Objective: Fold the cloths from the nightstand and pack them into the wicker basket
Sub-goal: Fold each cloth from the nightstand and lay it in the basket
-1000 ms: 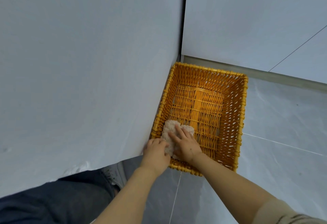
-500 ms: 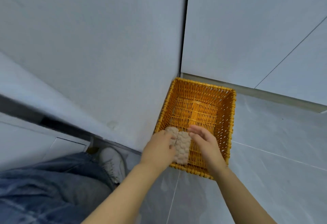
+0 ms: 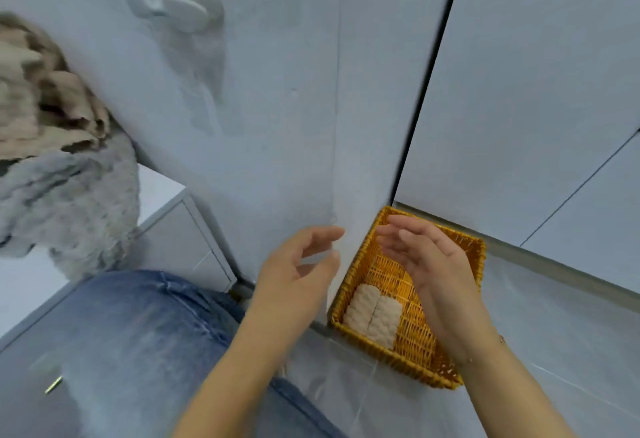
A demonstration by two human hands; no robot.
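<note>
Both the left hand (image 3: 294, 264) and right hand (image 3: 429, 257) are seen empty, fingers loosely spread. One folded cloth (image 3: 374, 314) lies in the wicker basket (image 3: 408, 363) at lower right. The remaining cloths (image 3: 52, 146) are piled on the nightstand (image 3: 159, 191) at upper left, nearer the left hand; the pile is blurred and cut off.

No lettering, label, brand mark or number can be read anywhere in this view. The wicker basket (image 3: 412, 302), the folded cloth (image 3: 374, 313) in it and the blurred cloths (image 3: 52, 146) at nine o'clock carry no writing.
</note>
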